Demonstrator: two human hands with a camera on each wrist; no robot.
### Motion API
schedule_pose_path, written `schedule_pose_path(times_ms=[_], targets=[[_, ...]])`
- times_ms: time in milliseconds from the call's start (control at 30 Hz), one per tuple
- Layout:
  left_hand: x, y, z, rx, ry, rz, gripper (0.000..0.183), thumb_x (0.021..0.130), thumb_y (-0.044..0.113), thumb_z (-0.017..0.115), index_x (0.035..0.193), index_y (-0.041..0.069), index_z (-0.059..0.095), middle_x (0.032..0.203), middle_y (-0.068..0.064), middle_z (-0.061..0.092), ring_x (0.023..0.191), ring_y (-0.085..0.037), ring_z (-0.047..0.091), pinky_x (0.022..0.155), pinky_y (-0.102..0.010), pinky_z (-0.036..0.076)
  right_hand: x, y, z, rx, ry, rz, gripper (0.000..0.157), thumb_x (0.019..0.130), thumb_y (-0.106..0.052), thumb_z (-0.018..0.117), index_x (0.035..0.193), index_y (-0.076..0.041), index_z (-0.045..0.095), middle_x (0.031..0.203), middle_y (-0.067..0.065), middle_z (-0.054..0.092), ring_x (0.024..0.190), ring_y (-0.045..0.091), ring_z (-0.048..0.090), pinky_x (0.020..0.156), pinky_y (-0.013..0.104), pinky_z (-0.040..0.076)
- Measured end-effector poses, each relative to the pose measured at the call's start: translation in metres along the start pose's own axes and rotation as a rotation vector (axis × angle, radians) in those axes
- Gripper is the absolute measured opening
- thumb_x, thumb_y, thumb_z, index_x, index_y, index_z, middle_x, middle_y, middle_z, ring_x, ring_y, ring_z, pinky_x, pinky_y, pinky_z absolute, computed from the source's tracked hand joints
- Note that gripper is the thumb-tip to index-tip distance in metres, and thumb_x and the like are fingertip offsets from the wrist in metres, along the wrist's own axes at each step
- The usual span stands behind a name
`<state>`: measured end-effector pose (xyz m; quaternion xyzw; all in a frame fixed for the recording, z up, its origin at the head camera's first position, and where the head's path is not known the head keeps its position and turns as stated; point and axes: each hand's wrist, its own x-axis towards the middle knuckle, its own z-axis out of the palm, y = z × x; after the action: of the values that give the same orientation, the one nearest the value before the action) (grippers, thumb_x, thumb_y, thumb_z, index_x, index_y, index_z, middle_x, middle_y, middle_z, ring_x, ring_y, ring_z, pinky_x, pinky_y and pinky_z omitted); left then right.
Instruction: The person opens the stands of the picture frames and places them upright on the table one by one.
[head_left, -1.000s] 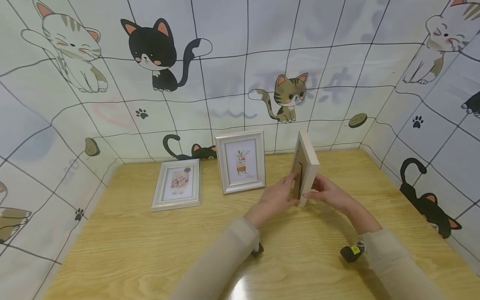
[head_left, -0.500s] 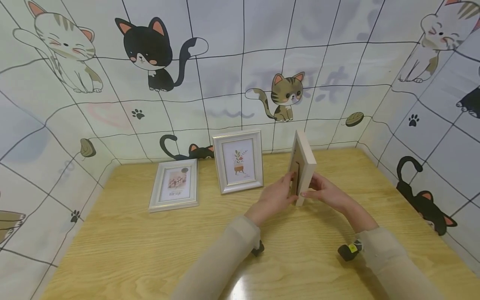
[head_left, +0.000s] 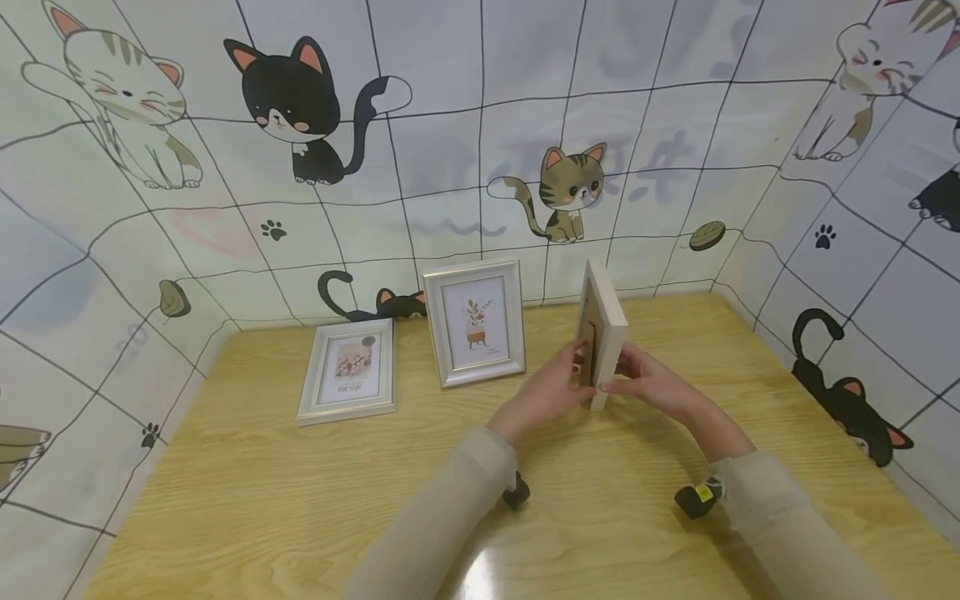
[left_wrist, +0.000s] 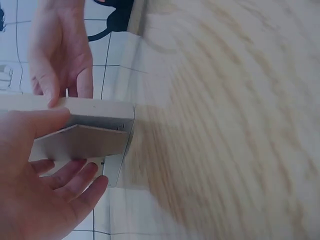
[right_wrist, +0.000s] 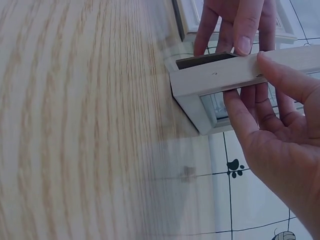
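Toward the right of the table, a pale wooden photo frame [head_left: 611,329] stands upright, seen nearly edge-on in the head view. My left hand [head_left: 543,390] holds it from the back, the thumb on its side edge. In the left wrist view, the left fingers [left_wrist: 87,177] curl behind the fold-out stand [left_wrist: 82,142], which is tilted out from the backing. My right hand [head_left: 663,387] grips the opposite side, thumb on the edge and fingers [right_wrist: 240,112] against the glazed front. The frame's bottom corner is right at the tabletop in both wrist views.
A silver-white photo frame [head_left: 433,333] with a potted-plant picture stands upright near the back wall. Left of it, another white photo frame [head_left: 307,387] lies face up. Cat-printed cloth walls [head_left: 450,150] enclose the wooden table [head_left: 300,500] at the back and sides.
The head view has drifted slightly. The left fingers have shifted a little at the stand, opening a small gap behind it. Both hands remain on the upright photo frame.
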<state>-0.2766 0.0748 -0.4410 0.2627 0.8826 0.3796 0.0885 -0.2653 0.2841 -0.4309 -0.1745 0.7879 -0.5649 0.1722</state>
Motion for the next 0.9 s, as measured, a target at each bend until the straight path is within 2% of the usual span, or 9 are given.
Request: schedule_pose_path(times_ms=[133, 267, 467, 700, 900], targets=[[0.000, -0.007, -0.003, -0.160, -0.017, 0.010, 0.079, 0.094, 0.018, 0.068, 0.158, 0.013, 0.021, 0.143, -0.008, 0.052, 0.131, -0.021, 0.054, 0.109, -0.034, 0.048, 0.000, -0.001, 0.003, -0.012, -0.001, -0.003, 0.086, 0.096, -0.011, 0.065, 0.160, -0.009, 0.009, 0.164, 0.025, 0.017, 0.145, 0.050, 0.028, 0.111, 0.057, 0.038], [0.000, -0.012, -0.005, -0.222, -0.012, 0.017, 0.074, 0.094, 0.012, 0.064, 0.156, 0.009, 0.023, 0.137, -0.010, 0.054, 0.125, -0.022, 0.057, 0.103, -0.030, 0.051, 0.000, -0.002, 0.005, -0.031, 0.010, -0.014, 0.085, 0.095, -0.011, 0.066, 0.160, -0.010, 0.011, 0.164, 0.024, 0.018, 0.143, 0.049, 0.031, 0.111, 0.058, 0.038], [-0.001, -0.017, -0.011, -0.133, 0.003, 0.037, 0.068, 0.098, 0.013, 0.060, 0.155, 0.006, 0.025, 0.134, -0.011, 0.055, 0.121, -0.022, 0.059, 0.101, -0.028, 0.052, 0.000, -0.004, 0.007, -0.055, 0.023, -0.011, 0.085, 0.095, -0.012, 0.066, 0.160, -0.010, 0.011, 0.163, 0.024, 0.020, 0.141, 0.049, 0.034, 0.110, 0.060, 0.039], [-0.006, -0.021, -0.021, -0.042, 0.010, 0.060, 0.065, 0.098, 0.013, 0.060, 0.155, 0.016, 0.031, 0.139, -0.012, 0.053, 0.122, -0.022, 0.059, 0.098, -0.030, 0.054, -0.001, -0.005, 0.006, -0.074, 0.030, -0.015, 0.082, 0.096, -0.011, 0.065, 0.159, -0.006, 0.013, 0.160, 0.027, 0.025, 0.139, 0.047, 0.037, 0.107, 0.050, 0.043], [-0.008, -0.023, -0.032, 0.022, 0.026, 0.065, 0.057, 0.100, 0.012, 0.057, 0.153, 0.019, 0.038, 0.145, -0.007, 0.053, 0.125, -0.021, 0.059, 0.101, -0.034, 0.053, -0.002, -0.006, 0.006, -0.084, 0.030, -0.025, 0.080, 0.096, -0.011, 0.064, 0.159, -0.005, 0.014, 0.159, 0.029, 0.026, 0.138, 0.049, 0.038, 0.107, 0.054, 0.043]])
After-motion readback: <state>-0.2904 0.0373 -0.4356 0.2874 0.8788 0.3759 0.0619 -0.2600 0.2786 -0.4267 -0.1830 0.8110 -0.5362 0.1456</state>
